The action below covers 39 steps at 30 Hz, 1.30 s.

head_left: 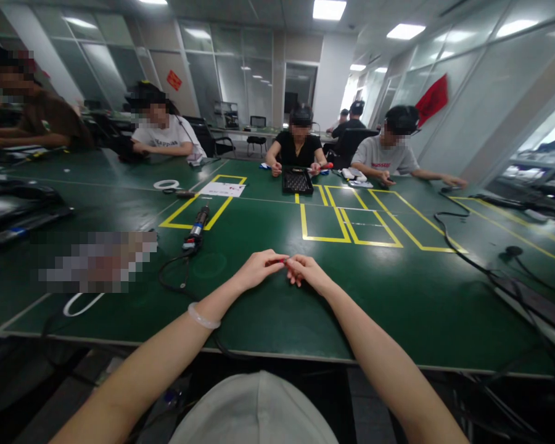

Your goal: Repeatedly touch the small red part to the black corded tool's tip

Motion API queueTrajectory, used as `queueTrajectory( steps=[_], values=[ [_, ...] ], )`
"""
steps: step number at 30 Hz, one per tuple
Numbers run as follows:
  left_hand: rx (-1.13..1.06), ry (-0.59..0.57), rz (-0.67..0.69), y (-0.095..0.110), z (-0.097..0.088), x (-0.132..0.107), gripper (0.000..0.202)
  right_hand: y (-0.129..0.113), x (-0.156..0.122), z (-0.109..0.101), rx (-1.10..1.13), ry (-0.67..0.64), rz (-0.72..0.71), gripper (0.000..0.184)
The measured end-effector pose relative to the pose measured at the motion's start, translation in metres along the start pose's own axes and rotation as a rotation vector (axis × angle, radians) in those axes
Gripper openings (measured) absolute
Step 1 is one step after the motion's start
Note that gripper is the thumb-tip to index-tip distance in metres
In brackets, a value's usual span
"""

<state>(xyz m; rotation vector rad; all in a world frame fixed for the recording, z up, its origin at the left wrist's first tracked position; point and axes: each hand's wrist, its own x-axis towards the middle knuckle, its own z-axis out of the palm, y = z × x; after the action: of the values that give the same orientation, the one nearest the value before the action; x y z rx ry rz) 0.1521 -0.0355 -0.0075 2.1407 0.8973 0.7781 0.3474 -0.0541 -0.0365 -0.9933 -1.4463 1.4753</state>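
Note:
My left hand (258, 269) and my right hand (308, 271) meet over the green table (398, 296), fingertips touching. Both hands are curled in a pinch on one tiny thing between them; a speck of red shows there, too small to name. A pale bangle (202, 317) sits on my left wrist. Both forearms reach out from the table's near edge.
A soldering iron (197, 227) with a black cable lies to the left of my hands. A black tray (298, 182) stands at the far side by a seated person. Several other people sit around the table. Cables and a power strip (531, 302) run along the right. Yellow tape marks boxes.

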Motion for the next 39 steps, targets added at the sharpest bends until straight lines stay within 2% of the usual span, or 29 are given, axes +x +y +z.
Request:
queueTrajectory(
  steps=[2, 5, 14, 17, 20, 23, 25, 27, 30, 33, 36, 39],
  values=[
    [0.149, 0.017, 0.081, 0.000, -0.002, -0.003, 0.035, 0.002, 0.001, 0.001, -0.014, 0.014, 0.008, 0.038],
    [0.257, 0.012, 0.135, 0.003, -0.004, -0.006, 0.031, 0.003, 0.002, 0.003, -0.018, 0.016, 0.000, 0.037],
    [0.236, -0.013, 0.114, 0.010, -0.003, -0.014, 0.023, 0.003, 0.000, -0.001, 0.031, -0.056, 0.008, 0.034],
    [0.278, -0.005, 0.079, 0.012, -0.011, -0.016, 0.027, 0.002, 0.000, -0.002, 0.036, -0.047, -0.001, 0.033],
    [0.398, 0.050, 0.025, 0.004, -0.035, -0.023, 0.034, 0.002, 0.000, -0.004, 0.030, -0.010, -0.009, 0.033],
    [0.619, 0.172, -0.086, -0.016, -0.079, -0.039, 0.039, 0.000, -0.001, -0.005, 0.019, 0.003, -0.013, 0.032],
    [0.811, 0.307, -0.263, -0.032, -0.112, -0.054, 0.044, 0.000, -0.002, -0.006, 0.005, -0.008, -0.016, 0.031],
    [0.947, 0.381, -0.510, -0.047, -0.139, -0.070, 0.051, -0.001, -0.003, -0.006, -0.013, -0.019, -0.024, 0.030],
    [0.991, 0.244, -0.775, -0.063, -0.159, -0.086, 0.064, -0.001, -0.003, -0.005, -0.022, -0.022, -0.031, 0.030],
    [1.019, 0.079, -0.790, -0.071, -0.154, -0.084, 0.066, -0.002, -0.002, -0.003, -0.025, -0.019, -0.031, 0.031],
    [1.080, 0.044, -0.705, -0.069, -0.137, -0.069, 0.061, -0.002, -0.002, -0.001, -0.033, -0.012, -0.030, 0.032],
    [1.106, 0.048, -0.624, -0.056, -0.116, -0.053, 0.057, -0.003, -0.002, 0.001, -0.036, 0.000, -0.023, 0.033]
  ],
)
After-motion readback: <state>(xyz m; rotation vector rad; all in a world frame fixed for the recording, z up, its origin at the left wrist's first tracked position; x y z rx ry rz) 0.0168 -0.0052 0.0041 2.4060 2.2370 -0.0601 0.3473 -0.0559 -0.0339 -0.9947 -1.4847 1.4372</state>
